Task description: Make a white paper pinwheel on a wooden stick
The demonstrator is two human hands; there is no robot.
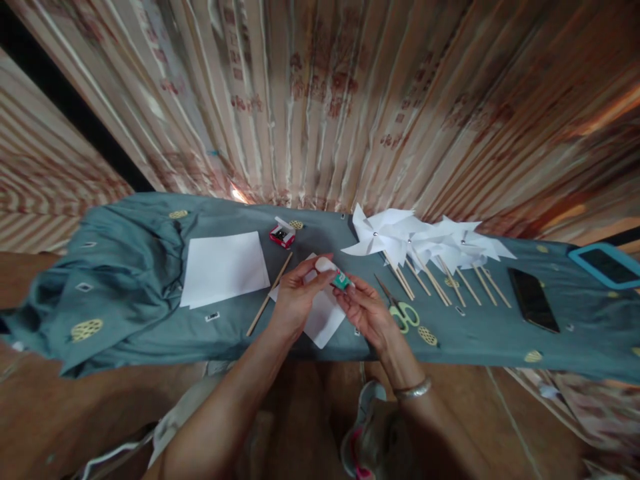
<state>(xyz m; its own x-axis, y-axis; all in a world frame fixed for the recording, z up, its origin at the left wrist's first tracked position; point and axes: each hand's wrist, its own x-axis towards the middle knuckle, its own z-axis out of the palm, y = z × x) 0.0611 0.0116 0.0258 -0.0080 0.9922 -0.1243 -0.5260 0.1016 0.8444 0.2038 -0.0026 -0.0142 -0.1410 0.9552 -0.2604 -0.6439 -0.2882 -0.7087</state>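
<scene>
Glue bottle (336, 273), small and white with a green label, was held above the middle of the cloth-covered surface (150, 320), gripped between both hands. Head view: the left hand (296, 298) closed its fingers around the bottle's white end; the right hand (367, 312) pinched the green-labelled end. Beneath the hands lay a white paper piece (325, 320), with a wooden stick (269, 295) just beside it. A larger paper sheet (223, 268) lay toward the left edge. Scissors (400, 308), paper pinwheels (425, 243) and a dark phone (533, 299) lay toward the right edge; a small red box (282, 234) sat near the far edge.
</scene>
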